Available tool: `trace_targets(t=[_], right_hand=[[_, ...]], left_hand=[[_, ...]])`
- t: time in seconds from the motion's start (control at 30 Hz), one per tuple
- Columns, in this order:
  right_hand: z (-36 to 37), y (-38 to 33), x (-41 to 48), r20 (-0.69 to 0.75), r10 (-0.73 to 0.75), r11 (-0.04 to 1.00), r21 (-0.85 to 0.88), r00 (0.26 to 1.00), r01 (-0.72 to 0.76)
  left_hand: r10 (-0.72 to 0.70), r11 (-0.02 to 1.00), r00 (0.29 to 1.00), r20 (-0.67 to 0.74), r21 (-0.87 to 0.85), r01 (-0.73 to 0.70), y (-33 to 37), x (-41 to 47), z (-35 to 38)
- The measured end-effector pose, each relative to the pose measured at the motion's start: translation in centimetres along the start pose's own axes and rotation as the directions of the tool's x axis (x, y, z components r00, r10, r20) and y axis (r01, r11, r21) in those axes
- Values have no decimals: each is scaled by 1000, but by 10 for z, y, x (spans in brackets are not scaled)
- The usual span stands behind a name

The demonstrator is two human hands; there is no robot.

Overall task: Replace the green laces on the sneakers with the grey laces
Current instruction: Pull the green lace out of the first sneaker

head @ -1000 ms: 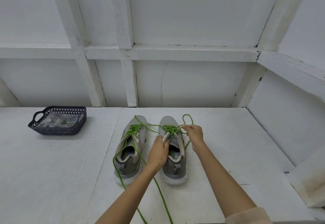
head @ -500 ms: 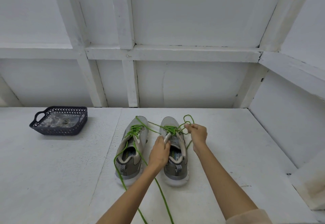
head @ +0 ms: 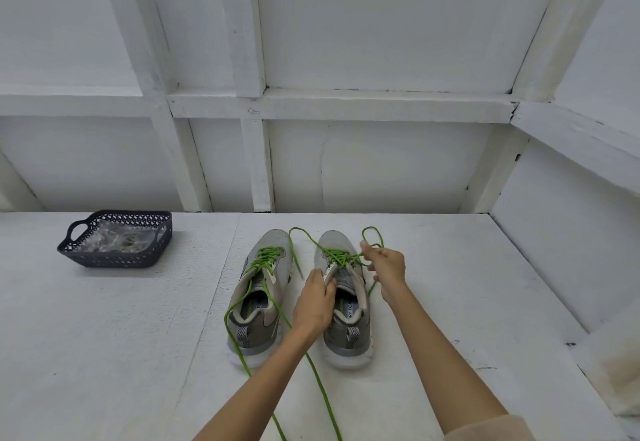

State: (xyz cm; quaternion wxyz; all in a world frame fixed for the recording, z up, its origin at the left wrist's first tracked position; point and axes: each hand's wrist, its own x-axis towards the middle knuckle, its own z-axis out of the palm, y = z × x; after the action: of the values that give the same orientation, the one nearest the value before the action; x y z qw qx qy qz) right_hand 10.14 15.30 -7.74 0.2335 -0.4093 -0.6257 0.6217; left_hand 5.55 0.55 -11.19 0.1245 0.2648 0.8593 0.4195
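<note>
Two grey sneakers stand side by side on the white table, toes pointing away from me. The left sneaker keeps its green lace through the eyelets, with loose ends trailing toward me. On the right sneaker, my left hand grips the tongue and upper edge. My right hand pinches that shoe's green lace, a strand of it looping out beyond the toe. Grey laces are not clearly visible.
A dark perforated basket with clear plastic packets inside stands at the back left of the table. A white framed wall rises behind, and a white side wall closes the right.
My right hand has drawn the green lace a little further right and outward from the right sneaker. My left hand stays on the tongue.
</note>
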Motion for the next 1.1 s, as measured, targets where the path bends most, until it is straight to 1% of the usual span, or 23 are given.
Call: trace_targets(t=[0.07, 0.1, 0.13, 0.2, 0.27, 0.3, 0.33, 0.4, 0.43, 0.47, 0.5, 0.57, 0.63, 0.67, 0.7, 0.77, 0.8, 0.83, 0.87, 0.93, 1.0, 1.03, 1.1], right_hand=[[0, 2, -2, 192, 41, 994, -107, 981, -21], [1, 4, -2, 214, 28, 990, -144, 976, 3], [2, 4, -1, 177, -8, 988, -153, 984, 35], [4, 5, 0, -15, -69, 992, -104, 997, 67], [4, 3, -1, -197, -45, 998, 23, 979, 51], [3, 1, -1, -192, -22, 998, 56, 981, 34], [3, -1, -2, -119, -1, 999, 42, 993, 6], [2, -2, -3, 118, 62, 996, -70, 991, -54], [2, -2, -4, 190, 78, 990, -128, 979, -54], [2, -1, -3, 192, 59, 987, -159, 980, -28], [2, -1, -3, 142, 12, 988, -151, 990, 10], [3, -1, -2, -43, -60, 997, -57, 997, 57], [3, -2, -1, -175, -54, 994, 82, 983, 70], [3, -3, -1, -157, -38, 993, 101, 987, 54], [2, -4, -3, -85, -23, 997, 67, 996, 28], [1, -4, -5, 123, 30, 997, -72, 992, -21], [1, -4, -6, 191, 44, 990, -137, 981, -17], [1, -3, -6, 196, 25, 984, -177, 980, 10], [2, -4, -6, 144, -24, 982, -183, 989, 51], [4, -4, -6, -73, -111, 986, -135, 991, 100], [4, -4, -4, -249, -108, 994, -19, 962, 107], [4, -4, -3, -235, -95, 995, 10, 967, 101], [3, -3, -5, -25, -74, 996, -42, 997, 73]], left_hand=[[0, 1000, 1000, -2, -9, 0, 0, 0, 1], [1, 1000, 1000, -1, -13, -1, 0, 0, 1], [1, 1000, 1000, 1, -13, -1, 0, 0, 1], [0, 1000, 1000, 2, -1, 0, 0, -1, 0], [1, 1000, 1000, -4, 1, -1, 0, -2, 0], [0, 1000, 1000, -7, 3, 0, 0, -2, 0], [-1, 1000, 1000, -8, 4, 2, 0, -2, 0], [-1, 1000, 1000, -13, -4, 1, 0, -1, 1], [-1, 1000, 1000, -13, -10, 1, 0, -1, 1], [0, 1000, 1000, -12, -13, 0, 0, -1, 1], [1, 1000, 1000, -10, -12, -1, 1, -1, 1], [2, 1000, 1000, -8, -2, -2, 1, -1, 1], [7, 1000, 1000, -11, -6, -7, 0, -1, 0], [6, 1000, 1000, -11, -10, -6, 0, -1, 0], [2, 1000, 1000, -11, -10, -2, 0, -1, 1], [-2, 1000, 1000, -12, -6, 1, 0, -1, 1], [-3, 1000, 1000, -14, -8, 3, 0, -1, 1], [-3, 1000, 1000, -16, -10, 2, 0, -1, 1], [-2, 1000, 1000, -16, -10, 2, 0, -1, 1], [-2, 1000, 1000, -14, -1, 2, 0, -2, 1], [-3, 1000, 1000, -15, 0, 3, 0, -2, 1], [-3, 1000, 1000, -16, 2, 3, 0, -2, 1], [-3, 1000, 1000, -13, 6, 3, -1, -1, 1]])
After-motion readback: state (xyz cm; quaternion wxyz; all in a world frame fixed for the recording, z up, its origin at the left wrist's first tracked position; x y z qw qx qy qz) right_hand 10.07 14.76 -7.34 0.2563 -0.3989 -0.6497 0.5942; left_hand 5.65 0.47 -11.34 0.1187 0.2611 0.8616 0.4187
